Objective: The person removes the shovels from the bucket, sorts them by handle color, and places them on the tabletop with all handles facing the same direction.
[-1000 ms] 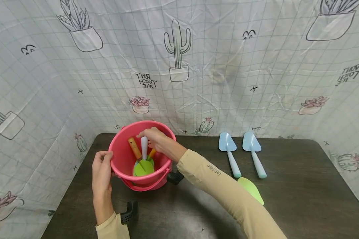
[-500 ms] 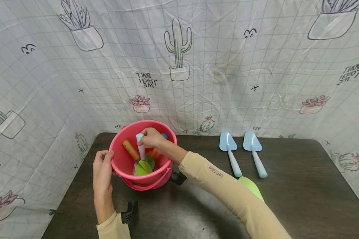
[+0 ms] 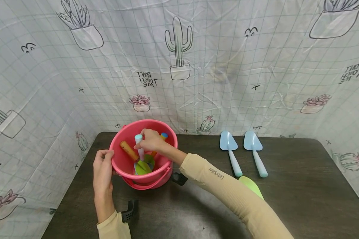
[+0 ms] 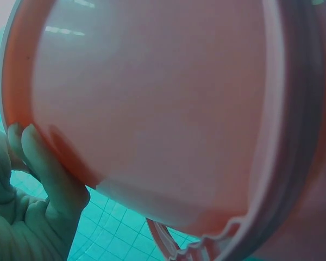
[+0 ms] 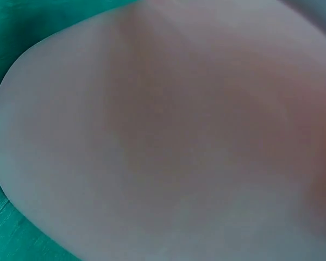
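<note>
A pink bucket [image 3: 118, 146] stands tilted toward me at the left of the table. My left hand [image 3: 102, 169] grips its left rim; the left wrist view has the fingers [image 4: 51, 168] curled at the bucket's edge. Reaching inside, my right hand [image 3: 151, 139] holds a white-handled toy shovel [image 3: 141, 153] by its mint-tipped handle. The shovel's lower end is partly hidden among green blades [image 3: 143, 168]. Beside it lean an orange-handled tool [image 3: 128, 150] and a yellow handle with a blue end [image 3: 164, 135]. A blurred pale surface fills most of the right wrist view.
Two light-blue trowels [image 3: 228, 141] with white handles lie on the dark table [image 3: 299, 179] to the right. A light-green blade [image 3: 251, 186] lies below them, partly covered by the right sleeve [image 3: 227, 189]. A patterned cloth [image 3: 215, 66] hangs behind the table.
My right hand has taken hold of the white handle and tilted it slightly left. The orange handle has leaned further left, and the blue-ended handle has come into view. My left hand stays on the rim.
</note>
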Demonstrator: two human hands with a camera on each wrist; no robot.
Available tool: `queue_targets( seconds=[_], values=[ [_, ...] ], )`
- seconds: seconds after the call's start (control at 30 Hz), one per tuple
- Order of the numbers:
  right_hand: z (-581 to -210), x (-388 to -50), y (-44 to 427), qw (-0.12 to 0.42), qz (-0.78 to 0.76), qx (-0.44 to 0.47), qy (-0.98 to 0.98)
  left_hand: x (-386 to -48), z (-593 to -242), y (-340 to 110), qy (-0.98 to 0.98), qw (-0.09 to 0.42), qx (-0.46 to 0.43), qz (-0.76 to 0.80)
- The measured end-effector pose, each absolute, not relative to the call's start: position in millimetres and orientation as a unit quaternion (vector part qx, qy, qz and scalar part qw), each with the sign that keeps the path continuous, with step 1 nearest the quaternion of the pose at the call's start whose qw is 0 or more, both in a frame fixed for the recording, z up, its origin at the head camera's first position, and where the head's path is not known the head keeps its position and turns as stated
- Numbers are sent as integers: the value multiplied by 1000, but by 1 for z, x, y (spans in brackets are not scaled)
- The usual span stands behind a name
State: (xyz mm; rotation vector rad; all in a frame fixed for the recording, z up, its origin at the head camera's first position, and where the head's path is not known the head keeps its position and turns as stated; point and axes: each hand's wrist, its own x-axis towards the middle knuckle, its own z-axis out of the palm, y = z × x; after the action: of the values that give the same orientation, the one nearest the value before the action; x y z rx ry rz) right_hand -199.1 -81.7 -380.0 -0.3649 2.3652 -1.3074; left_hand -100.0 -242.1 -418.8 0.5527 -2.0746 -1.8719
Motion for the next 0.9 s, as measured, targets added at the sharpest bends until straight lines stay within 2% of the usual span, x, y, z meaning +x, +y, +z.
queue_targets(
  seconds=[0.27, 0.4, 0.7, 0.8, 0.9],
  values=[
    [-378, -198, -79, 165, -424, -190, 870, -100, -418, -240, -724, 142, 193, -646],
    [-379, -206, -75, 171, -377, -217, 884, -100, -419, -241, -723, 143, 194, -648],
    [-405, -246, -72, 221, -279, -273, 894, -103, -420, -242, -724, 141, 190, -648],
    [-404, -252, -69, 244, -255, -279, 893, -104, -420, -242, -723, 141, 189, -650],
    [-386, -242, -63, 292, -261, -286, 874, -105, -420, -242, -724, 141, 188, -649]
  ],
)
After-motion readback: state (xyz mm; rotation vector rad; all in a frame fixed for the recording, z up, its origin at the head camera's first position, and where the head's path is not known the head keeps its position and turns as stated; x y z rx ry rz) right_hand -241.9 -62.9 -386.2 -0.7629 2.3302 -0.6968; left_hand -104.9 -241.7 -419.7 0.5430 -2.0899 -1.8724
